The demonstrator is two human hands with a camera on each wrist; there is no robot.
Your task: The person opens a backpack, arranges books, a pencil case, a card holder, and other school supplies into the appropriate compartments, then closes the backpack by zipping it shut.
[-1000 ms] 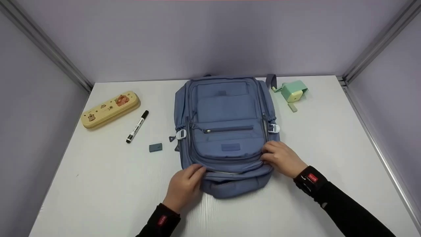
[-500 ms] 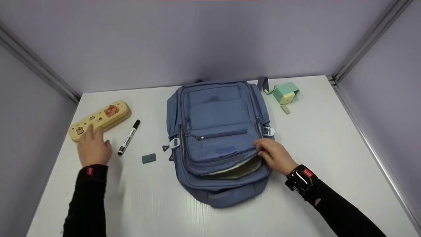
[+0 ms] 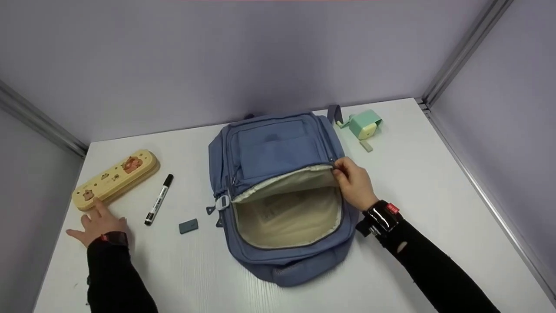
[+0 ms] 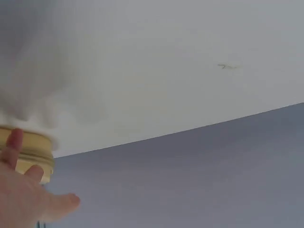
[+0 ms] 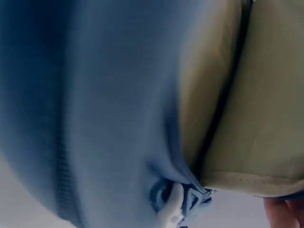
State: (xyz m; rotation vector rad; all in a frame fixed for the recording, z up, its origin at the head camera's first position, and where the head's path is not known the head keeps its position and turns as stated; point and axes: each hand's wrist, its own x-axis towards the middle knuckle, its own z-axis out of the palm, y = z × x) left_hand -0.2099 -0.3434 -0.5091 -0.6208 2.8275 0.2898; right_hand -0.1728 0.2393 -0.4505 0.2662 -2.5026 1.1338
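Observation:
A blue backpack (image 3: 278, 148) lies on the white table, its front compartment gaping and the cream lining showing. My right hand (image 3: 355, 184) pinches the edge of the lifted front flap at the bag's right side. In the right wrist view, fingertips (image 5: 281, 213) show at that flap's edge, beside the beige lining (image 5: 266, 118). Over on the left, my left hand (image 3: 99, 225) has its fingers spread, at the near end of a yellow pencil case (image 3: 115, 179) with cartoon prints. The left wrist view has the same hand (image 4: 23, 194) in front of the case; whether they touch, I cannot tell.
A black-and-white marker (image 3: 159, 200) and a dark eraser (image 3: 188, 226) lie between the pencil case and the backpack. At the back right stands a green pencil sharpener (image 3: 365, 123), with a small pale green block (image 3: 365, 145) by it. Grey panels (image 3: 260, 56) wall the table.
My left hand has left the backpack's lower edge and moved to the pencil case. The right hand has lifted the flap up and back, opening the compartment wide. The head view has shifted.

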